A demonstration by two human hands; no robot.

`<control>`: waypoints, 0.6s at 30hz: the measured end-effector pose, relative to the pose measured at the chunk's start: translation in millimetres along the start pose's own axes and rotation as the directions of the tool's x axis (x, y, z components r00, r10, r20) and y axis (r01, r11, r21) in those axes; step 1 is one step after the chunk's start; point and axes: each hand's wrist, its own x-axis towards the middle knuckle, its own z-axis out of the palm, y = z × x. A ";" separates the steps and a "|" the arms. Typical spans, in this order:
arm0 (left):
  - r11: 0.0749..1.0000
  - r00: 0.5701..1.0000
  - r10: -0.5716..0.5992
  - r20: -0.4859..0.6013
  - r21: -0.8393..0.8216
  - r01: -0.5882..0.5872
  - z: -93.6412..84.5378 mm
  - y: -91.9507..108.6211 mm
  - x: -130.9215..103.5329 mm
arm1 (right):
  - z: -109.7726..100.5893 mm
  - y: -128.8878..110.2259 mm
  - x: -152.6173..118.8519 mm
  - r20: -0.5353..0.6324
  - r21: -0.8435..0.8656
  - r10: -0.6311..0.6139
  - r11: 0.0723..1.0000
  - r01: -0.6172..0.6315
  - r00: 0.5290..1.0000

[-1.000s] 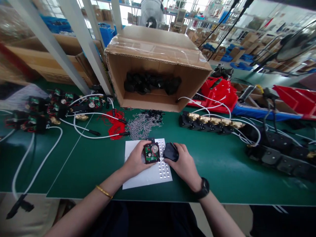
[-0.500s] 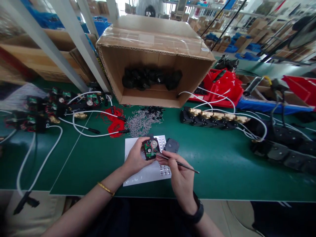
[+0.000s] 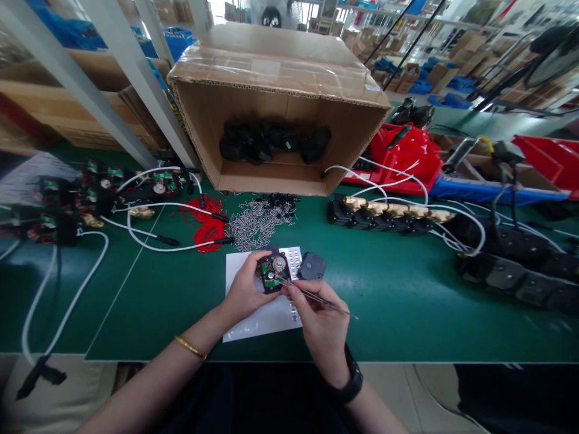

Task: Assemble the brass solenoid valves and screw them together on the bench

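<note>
My left hand [image 3: 246,288] is closed around a small black housing [image 3: 275,272] with a green circuit board and a round silver part inside. Between the fingers of my right hand [image 3: 322,319] are metal tweezers [image 3: 325,301], their tips reaching into the housing over the board. Fine red wires show near the tips; whether the tweezers pinch one is too small to tell. Beneath both hands lies a white sheet [image 3: 239,331] with rows of small shiny round pieces [image 3: 295,255]. A dark square cover [image 3: 312,266] sits just right of the housing.
Beyond the sheet are a pile of screws [image 3: 257,226] and red wire bundles [image 3: 208,232]. A cardboard box [image 3: 271,181] with black parts faces me. Open units with white cables [image 3: 58,223] lie left; black units with brass fittings [image 3: 389,211] and red bins [image 3: 402,157] are right.
The tweezers have turned slightly in my right hand, which has shifted a little left. My left hand still holds the housing. The whole view has drifted slightly.
</note>
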 end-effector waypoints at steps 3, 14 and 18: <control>1.000 1.000 0.014 -0.009 0.006 -0.014 -1.5 2.1 0.3 | 0.6 -3.9 0.5 0.021 -0.090 -0.065 0.994 0.066 0.998; 0.999 1.000 -0.012 0.000 -0.039 0.012 -0.6 0.3 -0.1 | -1.3 -12.2 12.8 0.092 -0.155 -0.108 0.981 0.121 0.990; 0.996 0.998 -0.050 0.026 -0.075 0.052 0.0 -1.9 0.3 | -11.3 -12.9 19.8 0.139 0.065 0.025 0.997 -0.034 0.990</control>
